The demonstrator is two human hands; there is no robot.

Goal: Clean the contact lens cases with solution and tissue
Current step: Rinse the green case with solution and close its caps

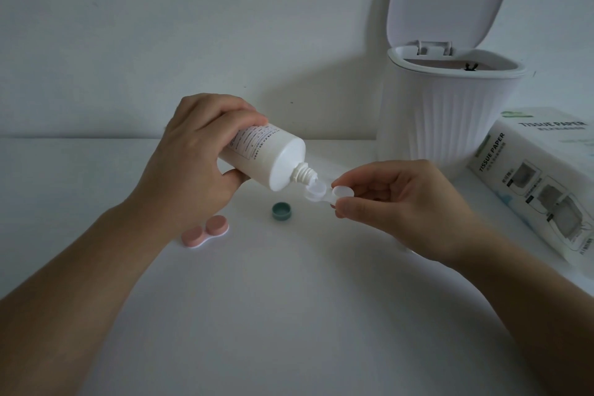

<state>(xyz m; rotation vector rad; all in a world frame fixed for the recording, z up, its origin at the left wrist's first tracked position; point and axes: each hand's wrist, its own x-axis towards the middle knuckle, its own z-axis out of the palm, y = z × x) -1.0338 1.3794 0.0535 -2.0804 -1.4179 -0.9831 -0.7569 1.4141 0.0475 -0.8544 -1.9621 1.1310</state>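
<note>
My left hand (pixel 196 151) grips a white solution bottle (pixel 266 157), tipped with its uncapped nozzle down and to the right. The nozzle sits just over the left well of a clear, uncapped contact lens case (pixel 324 194). My right hand (pixel 398 199) pinches that case by its right well, holding it a little above the table. A second lens case with pink caps (pixel 205 231) lies shut on the table under my left wrist. A small teal cap (pixel 282 210) rests open side up on the table between my hands.
A white ribbed bin (pixel 450 125) with its lid raised stands at the back right. A pack marked TISSUE PAPER (pixel 543 183) lies to its right, near the table's right edge. The white table (pixel 289 315) meets a pale wall behind.
</note>
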